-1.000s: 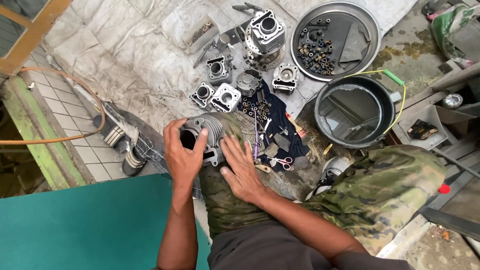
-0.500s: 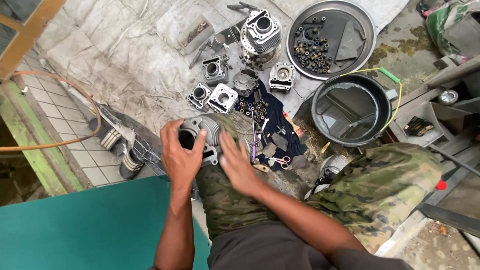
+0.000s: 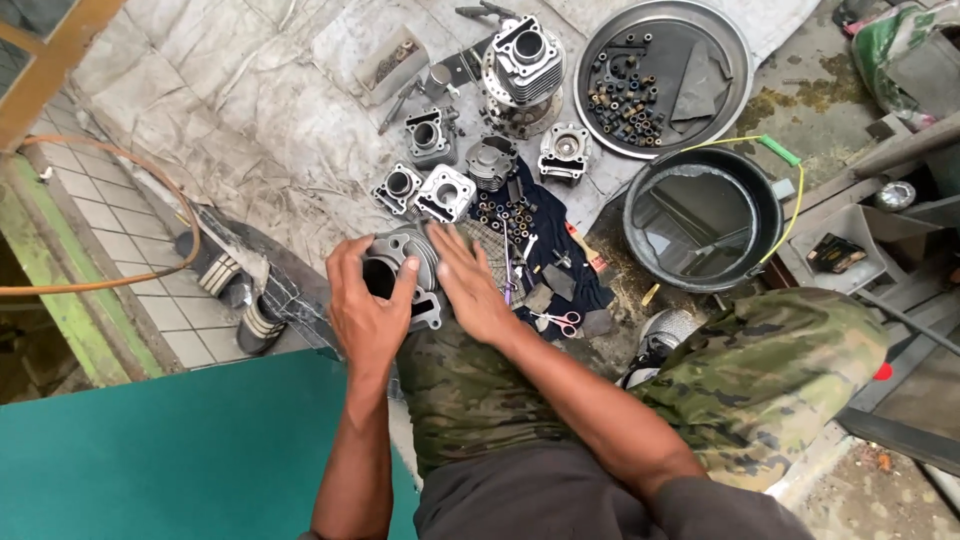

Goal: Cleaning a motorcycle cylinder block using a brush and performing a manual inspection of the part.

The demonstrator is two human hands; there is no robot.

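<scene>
Engine cylinder (image 3: pixel 400 268) with cooling fins is propped on the person's camo-trousered knee, bore facing left toward the left hand (image 3: pixel 368 318), whose fingers are clamped round its rim. Right hand (image 3: pixel 468 288) lies flat and open on the fins, just right of it. Since half a second ago it's barely shifted; more cylinder parts (image 3: pixel 440 192) sit beyond on the tarp (image 3: pixel 250 110).

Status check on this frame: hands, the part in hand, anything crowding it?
Left hand grips engine cylinder on knee. Right hand flat against its side. Loose bolts on dark cloth close beside; nothing blocking.
</scene>
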